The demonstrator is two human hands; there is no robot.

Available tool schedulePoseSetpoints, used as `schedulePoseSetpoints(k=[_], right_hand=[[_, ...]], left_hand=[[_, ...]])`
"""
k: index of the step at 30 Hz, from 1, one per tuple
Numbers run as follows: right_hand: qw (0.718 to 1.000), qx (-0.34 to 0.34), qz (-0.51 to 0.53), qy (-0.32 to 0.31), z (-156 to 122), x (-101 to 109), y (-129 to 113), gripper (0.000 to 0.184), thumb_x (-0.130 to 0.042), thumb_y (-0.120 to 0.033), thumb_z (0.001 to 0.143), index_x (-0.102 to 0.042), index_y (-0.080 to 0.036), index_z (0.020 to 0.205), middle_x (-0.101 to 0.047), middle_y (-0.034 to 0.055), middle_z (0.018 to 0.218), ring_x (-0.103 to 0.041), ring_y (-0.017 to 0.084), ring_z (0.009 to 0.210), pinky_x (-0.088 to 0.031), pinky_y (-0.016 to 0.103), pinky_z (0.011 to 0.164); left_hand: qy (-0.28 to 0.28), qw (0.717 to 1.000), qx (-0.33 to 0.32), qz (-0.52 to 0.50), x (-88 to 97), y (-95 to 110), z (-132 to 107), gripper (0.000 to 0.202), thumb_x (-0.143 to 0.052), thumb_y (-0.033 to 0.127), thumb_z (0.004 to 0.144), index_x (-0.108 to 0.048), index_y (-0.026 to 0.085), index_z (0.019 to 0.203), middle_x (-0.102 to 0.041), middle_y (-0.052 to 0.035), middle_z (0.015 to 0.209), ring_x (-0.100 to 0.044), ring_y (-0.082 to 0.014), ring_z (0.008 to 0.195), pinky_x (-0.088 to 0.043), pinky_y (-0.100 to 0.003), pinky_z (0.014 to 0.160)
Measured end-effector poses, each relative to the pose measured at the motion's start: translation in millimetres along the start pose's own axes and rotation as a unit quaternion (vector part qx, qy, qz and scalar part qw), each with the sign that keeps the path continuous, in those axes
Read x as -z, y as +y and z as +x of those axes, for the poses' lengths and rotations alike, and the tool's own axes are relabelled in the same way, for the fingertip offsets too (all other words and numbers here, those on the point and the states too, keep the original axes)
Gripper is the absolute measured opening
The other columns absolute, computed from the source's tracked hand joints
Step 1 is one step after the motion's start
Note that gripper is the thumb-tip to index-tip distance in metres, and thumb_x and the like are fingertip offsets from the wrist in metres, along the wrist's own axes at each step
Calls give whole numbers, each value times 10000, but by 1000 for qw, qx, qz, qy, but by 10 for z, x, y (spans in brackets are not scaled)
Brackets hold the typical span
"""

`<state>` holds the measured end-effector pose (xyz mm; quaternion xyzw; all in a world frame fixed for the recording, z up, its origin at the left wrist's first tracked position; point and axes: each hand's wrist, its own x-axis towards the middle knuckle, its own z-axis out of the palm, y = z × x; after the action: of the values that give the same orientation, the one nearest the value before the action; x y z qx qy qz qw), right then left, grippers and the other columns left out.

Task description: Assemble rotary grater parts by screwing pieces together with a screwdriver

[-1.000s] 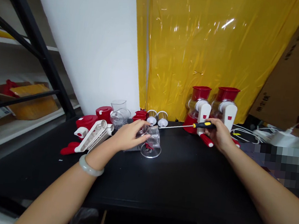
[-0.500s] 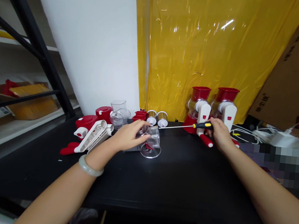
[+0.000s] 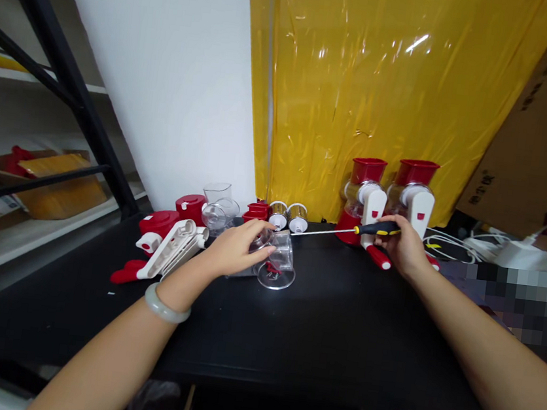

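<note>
My left hand [image 3: 241,247] is closed around a clear plastic grater body [image 3: 281,255], which lies on its side on the black table. A round clear rim and a small red part show at its near end. In my right hand [image 3: 404,246] is a screwdriver [image 3: 377,229] with a black and yellow handle, held level. Its long shaft points left, and the tip reaches the right side of the clear body; whether it touches a screw I cannot tell. Just behind my right hand stand two assembled red and white rotary graters [image 3: 366,192].
On the left lie white crank handles [image 3: 172,249], red bases [image 3: 157,223] and another clear body [image 3: 219,205]. Two metal grating drums [image 3: 297,218] and red hoppers [image 3: 255,211] stand at the back. White cables and an adapter [image 3: 515,252] lie right.
My right hand has shifted slightly on the screwdriver handle, so more of the handle shows. The left hand and the clear body look the same.
</note>
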<state>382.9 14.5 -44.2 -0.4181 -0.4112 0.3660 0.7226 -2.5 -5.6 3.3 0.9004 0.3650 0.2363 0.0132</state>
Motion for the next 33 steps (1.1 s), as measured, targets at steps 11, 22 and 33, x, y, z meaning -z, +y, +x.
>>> schedulePoseSetpoints(k=[11, 22, 33], right_hand=[[999, -15, -21, 20, 27, 3, 32, 226, -757, -416, 714, -634, -228, 746, -565, -18, 557, -479, 112, 443, -408, 236, 401], [1000, -8, -7, 13, 26, 1, 9, 382, -607, -595, 832, -637, -226, 738, -595, 14, 597, -512, 137, 458, -433, 271, 421], [1000, -8, 0, 8, 15, 2, -5, 151, -719, -361, 714, -660, -225, 742, -546, -18, 541, -470, 117, 438, -435, 260, 430]], left_hand=[[0, 1000, -4, 4, -9, -22, -3, 415, -511, 492, 988, -545, 232, 1310, -683, -107, 1230, -686, -278, 1020, -549, -445, 872], [-2, 1000, -1, 2, -3, -13, -3, 428, -506, 492, 987, -551, 214, 1309, -680, -110, 1226, -681, -276, 1021, -544, -450, 886], [-5, 1000, 6, 1, 1, -12, 1, 433, -513, 498, 982, -548, 214, 1307, -674, -104, 1249, -677, -279, 1040, -540, -447, 900]])
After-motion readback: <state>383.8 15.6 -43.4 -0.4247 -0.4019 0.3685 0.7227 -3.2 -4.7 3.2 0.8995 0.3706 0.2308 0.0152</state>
